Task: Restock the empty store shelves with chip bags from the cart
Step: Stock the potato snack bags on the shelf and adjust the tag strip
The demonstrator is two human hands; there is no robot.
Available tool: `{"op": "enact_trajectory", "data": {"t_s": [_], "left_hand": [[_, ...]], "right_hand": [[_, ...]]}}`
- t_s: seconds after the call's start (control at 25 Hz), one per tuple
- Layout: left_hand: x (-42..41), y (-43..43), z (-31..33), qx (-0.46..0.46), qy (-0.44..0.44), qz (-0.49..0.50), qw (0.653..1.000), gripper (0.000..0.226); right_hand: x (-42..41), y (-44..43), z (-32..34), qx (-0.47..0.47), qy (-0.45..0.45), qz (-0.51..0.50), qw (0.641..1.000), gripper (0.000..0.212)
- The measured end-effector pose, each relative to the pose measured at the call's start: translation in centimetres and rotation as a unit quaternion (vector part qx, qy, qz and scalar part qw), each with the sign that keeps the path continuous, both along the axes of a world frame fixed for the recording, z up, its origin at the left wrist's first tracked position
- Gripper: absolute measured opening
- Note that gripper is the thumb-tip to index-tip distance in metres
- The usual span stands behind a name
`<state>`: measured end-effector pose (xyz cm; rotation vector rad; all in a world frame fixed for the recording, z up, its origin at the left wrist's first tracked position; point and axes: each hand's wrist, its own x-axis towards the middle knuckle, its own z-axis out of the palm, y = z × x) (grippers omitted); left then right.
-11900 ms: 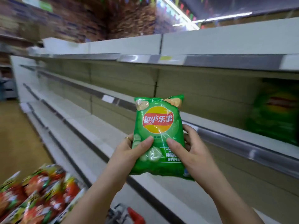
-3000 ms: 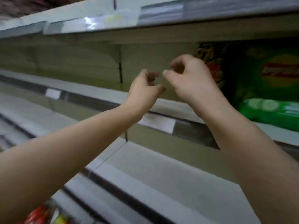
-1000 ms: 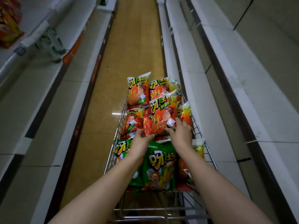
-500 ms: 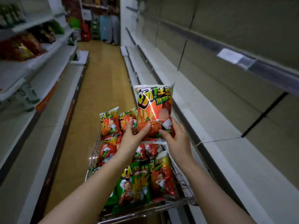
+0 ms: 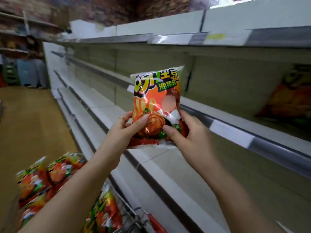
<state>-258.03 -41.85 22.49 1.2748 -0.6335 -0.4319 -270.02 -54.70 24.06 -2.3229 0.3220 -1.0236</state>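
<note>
Now the bag point(image 5: 156, 98) hangs upright in the air, in front of the shelf point(image 5: 198, 105) and not yet on it. Both grips grasp its lower part. The left grip point(image 5: 127, 130) has its thumb across the front and fingers behind. The right grip point(image 5: 188, 132) pinches the lower right corner the same way.

Several things could go wrong from here. The foil looks slick and puffed, and only the bottom is held, so the top could flop over on the way in. Too hard a squeeze might crush the chips. The bottom seam could catch on the rail point(image 5: 269, 147) along the shelf's near edge, where a label point(image 5: 230, 135) sits. Set down too near that edge, or with nothing to lean on, the bag would likely tip and slide off to the floor.

The cart point(image 5: 127, 211), near and left, holds a loose pile of bags point(image 5: 50, 174), mostly orange-red, some with green; blur hides the count. On the shelf, far right, stands one orange pack point(image 5: 289, 98), also blurred.
</note>
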Motion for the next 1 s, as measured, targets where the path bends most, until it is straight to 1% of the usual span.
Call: {"op": "enact_trajectory", "data": {"t_s": [0.08,0.12,0.28,0.36,0.44,0.52,0.64,0.68,0.72,0.8,0.84,1.0], "left_hand": [[-1.7,-2.7,1.7,0.013,-0.022,-0.047,0.999,0.058],[-2.4,-4.0,2.6,0.022,-0.038,-0.066,0.997,0.058],[-5.0,-9.9,6.6,0.049,-0.115,-0.155,0.98,0.065],[-6.0,-13.0,8.3,0.065,-0.145,-0.199,0.967,0.062],[-6.6,-16.3,9.4,0.082,-0.169,-0.242,0.952,0.05],[-7.1,-19.3,10.3,0.102,-0.186,-0.282,0.936,0.047],[-7.4,-23.6,10.7,0.131,-0.196,-0.32,0.918,0.057],[-7.4,-24.8,10.6,0.14,-0.195,-0.324,0.915,0.056],[-7.3,-26.0,10.4,0.146,-0.194,-0.328,0.913,0.049],[-7.2,-27.9,10.2,0.156,-0.191,-0.331,0.911,0.025],[-7.2,-28.7,10.0,0.158,-0.19,-0.331,0.911,0.023],[-7.7,-31.0,8.7,0.133,-0.227,-0.347,0.9,0.046]], "right_hand": [[-3.6,-1.1,1.9,-0.022,0.008,-0.064,0.998,0.035],[-5.1,-1.6,2.8,-0.028,0.013,-0.096,0.995,0.033],[-9.9,-3.9,5.9,-0.032,0.043,-0.227,0.972,0.041],[-11.6,-5.3,6.9,-0.032,0.061,-0.291,0.954,0.042],[-12.6,-6.9,7.7,-0.034,0.105,-0.356,0.928,0.039],[-13.0,-8.8,8.3,-0.028,0.147,-0.405,0.902,0.036],[-12.9,-11.6,9.1,-0.003,0.192,-0.448,0.873,0.033],[-12.7,-12.3,9.3,0.016,0.209,-0.455,0.866,0.034],[-12.4,-12.9,9.5,0.032,0.226,-0.46,0.858,0.035],[-12.0,-14.1,9.6,0.033,0.262,-0.471,0.842,0.033],[-11.9,-14.7,9.5,0.022,0.285,-0.473,0.833,0.032],[-11.5,-16.8,8.2,0.001,0.358,-0.469,0.807,0.025]]}}
